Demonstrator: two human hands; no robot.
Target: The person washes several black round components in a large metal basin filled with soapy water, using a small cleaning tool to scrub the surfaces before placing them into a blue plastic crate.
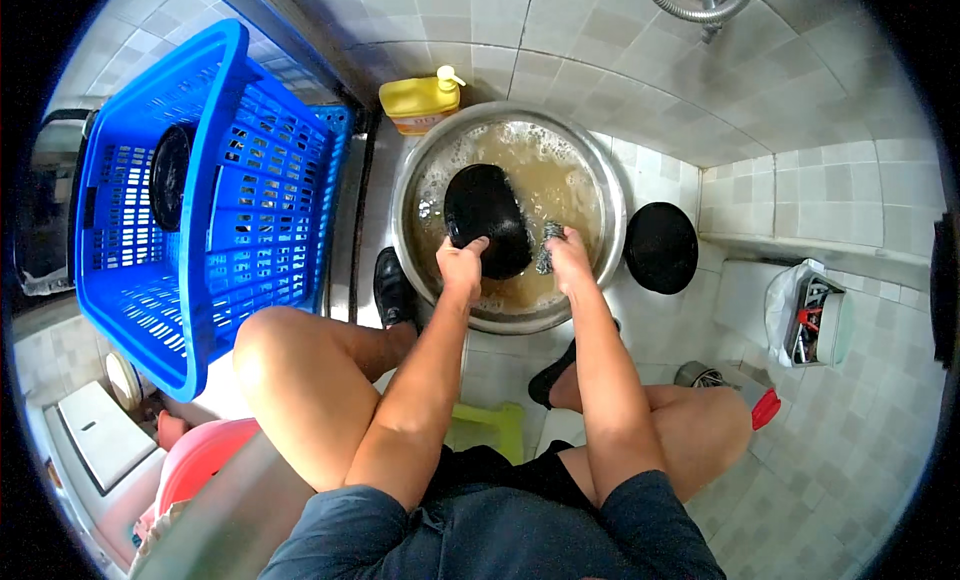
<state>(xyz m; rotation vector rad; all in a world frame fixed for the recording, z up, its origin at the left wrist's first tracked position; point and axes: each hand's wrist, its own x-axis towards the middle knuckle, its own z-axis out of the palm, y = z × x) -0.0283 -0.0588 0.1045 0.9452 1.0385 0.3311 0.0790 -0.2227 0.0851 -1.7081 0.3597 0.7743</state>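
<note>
A wide metal basin (607, 257) of cloudy brownish, soapy water stands on the floor between my feet. My left hand (460, 266) grips the near rim of a black oval dish (486, 216), thumb on top, and the dish is tilted over the water. In my right hand (568, 259) is a steel wool scourer (549, 246), just right of the dish and apart from it. A second black oval dish (661, 247) lies on the tiles right of the basin. Another black round dish (171, 176) rests inside the blue basket at the left.
The tall blue plastic basket (262, 227) occupies the left side. A yellow pump bottle (421, 103) stands behind the basin against the tiled wall. At the right is a lined bin (810, 321) holding rubbish. A flexible metal hose (701, 9) hangs above, and a green stool (495, 426) is beneath me.
</note>
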